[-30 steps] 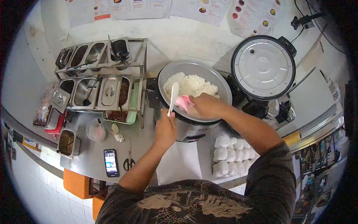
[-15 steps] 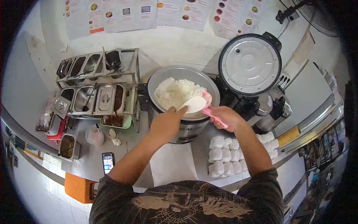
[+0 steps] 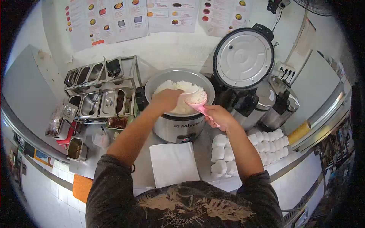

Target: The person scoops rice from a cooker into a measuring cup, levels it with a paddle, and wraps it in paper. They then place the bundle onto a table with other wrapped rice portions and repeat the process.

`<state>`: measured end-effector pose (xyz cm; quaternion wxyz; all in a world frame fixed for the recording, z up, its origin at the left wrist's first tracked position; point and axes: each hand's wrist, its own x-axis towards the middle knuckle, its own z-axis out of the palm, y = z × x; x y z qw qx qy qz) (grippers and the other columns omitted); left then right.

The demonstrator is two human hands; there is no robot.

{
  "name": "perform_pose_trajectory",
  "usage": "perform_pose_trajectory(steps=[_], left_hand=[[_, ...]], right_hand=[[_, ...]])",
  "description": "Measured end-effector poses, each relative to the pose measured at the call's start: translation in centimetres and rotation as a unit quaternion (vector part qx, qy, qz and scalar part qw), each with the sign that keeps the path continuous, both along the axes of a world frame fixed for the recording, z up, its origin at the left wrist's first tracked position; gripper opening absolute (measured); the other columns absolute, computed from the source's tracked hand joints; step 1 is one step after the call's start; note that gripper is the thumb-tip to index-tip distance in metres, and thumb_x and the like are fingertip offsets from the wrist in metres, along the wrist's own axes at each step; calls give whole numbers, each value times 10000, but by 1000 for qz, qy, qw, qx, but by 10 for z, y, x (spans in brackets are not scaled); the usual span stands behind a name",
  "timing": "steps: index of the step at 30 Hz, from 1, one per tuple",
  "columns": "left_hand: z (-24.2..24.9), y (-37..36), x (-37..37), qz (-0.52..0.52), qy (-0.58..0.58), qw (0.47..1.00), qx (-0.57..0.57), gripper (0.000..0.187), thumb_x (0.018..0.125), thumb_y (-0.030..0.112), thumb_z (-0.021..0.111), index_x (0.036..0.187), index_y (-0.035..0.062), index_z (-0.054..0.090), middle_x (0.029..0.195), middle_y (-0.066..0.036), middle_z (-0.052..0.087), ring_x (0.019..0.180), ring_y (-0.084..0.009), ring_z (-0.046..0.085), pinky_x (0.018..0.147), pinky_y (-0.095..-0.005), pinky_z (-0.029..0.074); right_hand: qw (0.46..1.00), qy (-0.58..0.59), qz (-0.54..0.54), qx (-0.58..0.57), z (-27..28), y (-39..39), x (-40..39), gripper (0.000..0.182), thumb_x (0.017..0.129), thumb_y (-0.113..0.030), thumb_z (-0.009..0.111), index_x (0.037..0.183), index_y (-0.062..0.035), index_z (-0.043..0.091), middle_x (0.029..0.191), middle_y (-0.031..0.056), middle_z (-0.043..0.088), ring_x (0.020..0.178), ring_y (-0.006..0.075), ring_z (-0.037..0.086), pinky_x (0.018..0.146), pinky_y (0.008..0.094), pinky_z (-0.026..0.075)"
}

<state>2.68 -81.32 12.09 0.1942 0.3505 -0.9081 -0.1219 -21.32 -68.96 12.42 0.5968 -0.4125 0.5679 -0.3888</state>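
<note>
A big silver rice cooker (image 3: 167, 129) stands in front of me with its pot uncovered and white rice (image 3: 173, 85) inside. My left hand (image 3: 167, 100) is closed around a white rice paddle (image 3: 192, 93), reaching over the pot; its handle is hidden by my fingers. In my right hand (image 3: 221, 117) is the handle of a pink scoop (image 3: 200, 107), tilted at the pot's right rim. Rice fills the scoop's bowl, and the paddle's blade lies close beside it.
White paper sheets (image 3: 173, 165) lie before the cooker. Rows of white rice portions (image 3: 262, 146) sit to the right, below the raised round lid (image 3: 244, 57). On the left stands a rack of metal food pans (image 3: 108, 102), and nearer is another metal pan (image 3: 77, 148).
The scoop, less full before, now holds a mound of rice. My left hand and the paddle have moved further over the pot, and the view has shifted.
</note>
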Motion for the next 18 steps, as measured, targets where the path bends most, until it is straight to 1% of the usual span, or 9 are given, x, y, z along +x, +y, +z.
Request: perform_pose_trajectory(steps=[2, 3, 4, 5, 7, 10, 13, 16, 18], left_hand=[[13, 6, 15, 1, 37, 999, 35, 357, 967, 132, 506, 1301, 119, 632, 1028, -264, 684, 1003, -426, 659, 870, -497, 507], [18, 16, 14, -15, 15, 1000, 16, 358, 965, 132, 512, 1303, 118, 632, 1024, -264, 683, 993, -426, 659, 864, -499, 507], [19, 26, 15, -31, -12, 999, 0, 360, 964, 133, 517, 1305, 118, 631, 1019, -265, 683, 983, -427, 659, 858, -500, 507], [17, 35, 17, -45, -40, 998, -10, 362, 962, 133, 522, 1307, 117, 631, 1014, -266, 682, 973, -428, 659, 852, -501, 507], [11, 47, 8, -32, -28, 999, 10, 392, 954, 114, 523, 1337, 105, 604, 1004, -269, 677, 948, -428, 654, 850, -504, 500], [5, 41, 4, -40, -45, 998, 22, 435, 945, 74, 504, 1375, 96, 566, 1018, -257, 676, 958, -418, 652, 850, -500, 498], [9, 43, 7, -33, -57, 998, 2, 462, 924, 58, 514, 1381, 99, 561, 1016, -253, 675, 953, -411, 656, 841, -501, 502], [14, 41, 2, -2, -109, 994, -9, 499, 895, 46, 535, 1390, 105, 553, 1014, -249, 674, 966, -404, 661, 841, -500, 509], [10, 33, -2, -1, -96, 994, -46, 507, 878, 48, 552, 1381, 112, 559, 1012, -247, 679, 969, -401, 666, 842, -499, 515]], right_hand=[[1000, -14, 16, 17, -3, -6, -12, 242, 1003, -151, 503, 1206, -88, 618, 693, -6, 526, 504, 70, 447, 426, 233, 335], [999, -24, 22, 23, -3, -9, -18, 250, 1006, -160, 504, 1218, -94, 617, 694, -6, 528, 506, 67, 449, 427, 231, 336], [999, 9, 22, 26, 7, -6, -14, 225, 1020, -189, 498, 1163, -82, 634, 692, -6, 528, 503, 74, 449, 424, 236, 336], [999, 39, 30, 9, 5, -9, -13, 222, 1024, -195, 494, 1146, -80, 640, 690, -6, 524, 502, 78, 446, 422, 240, 336], [993, 104, 56, -16, 1, -14, -9, 225, 1032, -208, 487, 1111, -75, 651, 685, -5, 515, 500, 86, 442, 419, 248, 337], [984, 159, 79, -30, 7, -14, -2, 244, 1038, -208, 476, 1107, -67, 661, 675, -2, 498, 495, 97, 435, 416, 261, 342], [984, 152, 96, -10, 15, -11, 7, 229, 1024, -148, 458, 1133, -77, 647, 679, -4, 473, 508, 82, 413, 418, 250, 332], [988, 122, 90, -13, 5, -15, 11, 213, 1023, -150, 465, 1109, -67, 641, 679, -3, 475, 502, 83, 415, 411, 247, 327], [987, 127, 93, -20, 4, -17, 14, 196, 1020, -143, 470, 1086, -65, 637, 681, -4, 478, 501, 77, 411, 407, 240, 319]])
